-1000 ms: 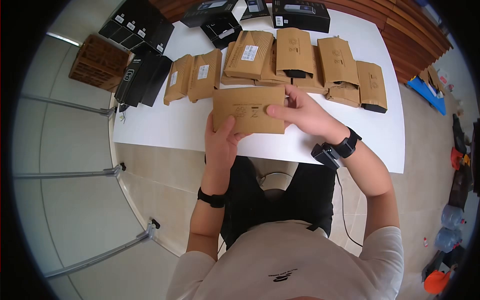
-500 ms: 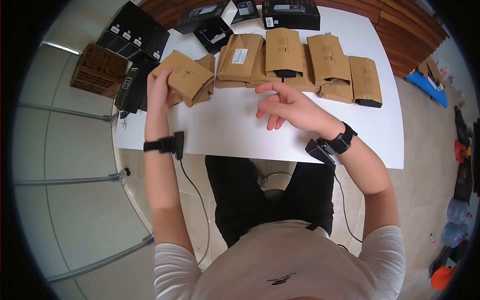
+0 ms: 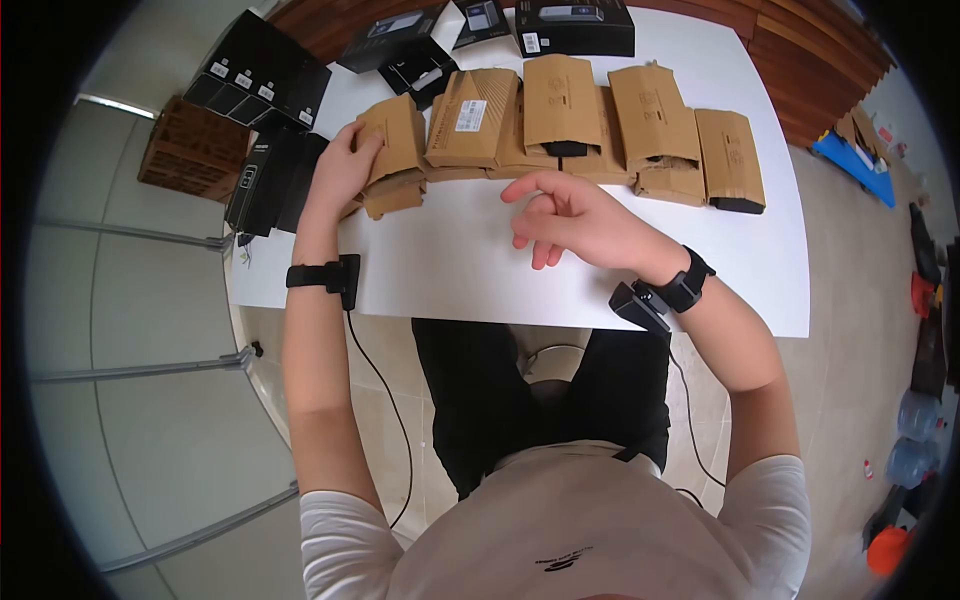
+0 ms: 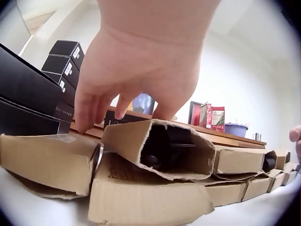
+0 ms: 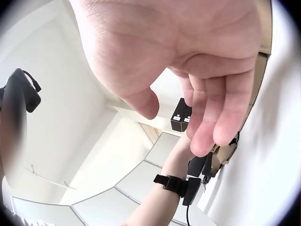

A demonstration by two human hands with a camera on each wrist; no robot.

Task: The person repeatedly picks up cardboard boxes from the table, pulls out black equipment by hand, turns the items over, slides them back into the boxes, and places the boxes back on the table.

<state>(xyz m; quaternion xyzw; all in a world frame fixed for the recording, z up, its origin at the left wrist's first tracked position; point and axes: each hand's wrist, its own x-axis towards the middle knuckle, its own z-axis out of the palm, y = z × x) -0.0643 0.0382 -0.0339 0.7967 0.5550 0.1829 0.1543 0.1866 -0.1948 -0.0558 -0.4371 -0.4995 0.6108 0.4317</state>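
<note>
In the head view my left hand is over the left end of the row, its fingers at the near left of a brown carton. The left wrist view shows that carton tilted on a lower carton, its torn end open around something black. Above it hangs my left hand, fingers spread downward and not wrapped round it; exact contact is hard to tell. My right hand hovers over the white table, empty, with loosely bent fingers; the right wrist view shows the same hand.
More brown cartons lie stacked rightward along the table. Black boxes stand at the back, and others rise at the left beside a patterned brown block. Cables hang from both wrist cameras.
The carton went from both hands to the left end of the row, carried by my left hand, which has loosened from it. My right hand let go and stays over the table.
</note>
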